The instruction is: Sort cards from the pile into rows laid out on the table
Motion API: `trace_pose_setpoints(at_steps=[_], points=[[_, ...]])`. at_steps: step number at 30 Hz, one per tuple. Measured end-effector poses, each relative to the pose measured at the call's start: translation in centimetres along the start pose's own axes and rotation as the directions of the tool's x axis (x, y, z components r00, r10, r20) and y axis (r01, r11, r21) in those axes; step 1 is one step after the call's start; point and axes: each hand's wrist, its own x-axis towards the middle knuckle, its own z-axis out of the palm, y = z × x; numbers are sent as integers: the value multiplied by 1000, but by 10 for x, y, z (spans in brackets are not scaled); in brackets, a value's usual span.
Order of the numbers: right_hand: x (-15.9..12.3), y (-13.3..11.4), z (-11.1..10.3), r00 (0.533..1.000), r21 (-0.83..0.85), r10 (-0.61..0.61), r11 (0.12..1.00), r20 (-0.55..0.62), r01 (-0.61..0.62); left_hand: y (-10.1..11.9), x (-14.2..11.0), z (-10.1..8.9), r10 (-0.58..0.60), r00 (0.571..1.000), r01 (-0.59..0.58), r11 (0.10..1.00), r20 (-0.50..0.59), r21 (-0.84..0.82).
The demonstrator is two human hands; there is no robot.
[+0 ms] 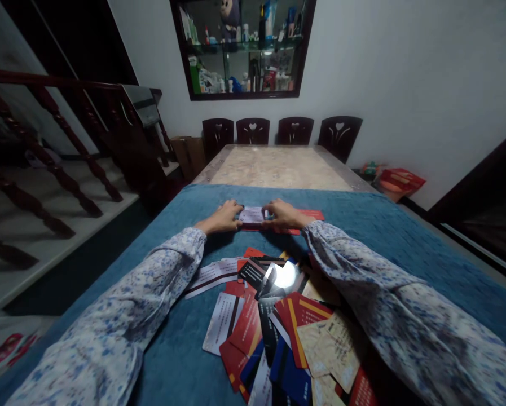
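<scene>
Both arms reach forward across a blue cloth (375, 231). My left hand (222, 217) and my right hand (283, 214) close from either side on a small stack of cards (253, 216) with a pale card on top. A red card (314, 215) lies flat on the cloth beside my right hand. Nearer to me, between my forearms, a loose heap of cards (278, 321) in red, black, white, blue and beige is spread on the cloth.
The cloth covers the near part of a long marble-topped table (278, 166). Several dark wooden chairs (295, 129) stand along the far end under a wall cabinet (242, 48). A wooden stair railing (66, 146) runs on the left.
</scene>
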Motion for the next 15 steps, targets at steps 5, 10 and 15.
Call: trace_pose_setpoints(at_steps=[5, 10, 15], points=[[12, 14, 0, 1000, 13, -19, 1000, 21, 18, 3, 16, -4, -50, 998, 48, 998, 37, 41], [22, 23, 1, 1000, 17, 7, 1000, 28, -8, 1, 33, -3, -65, 994, 60, 996, 83, 60], [31, 28, 5, 998, -5, 52, 999, 45, -52, 0, 45, -3, -88, 990, 78, 993, 110, 92]])
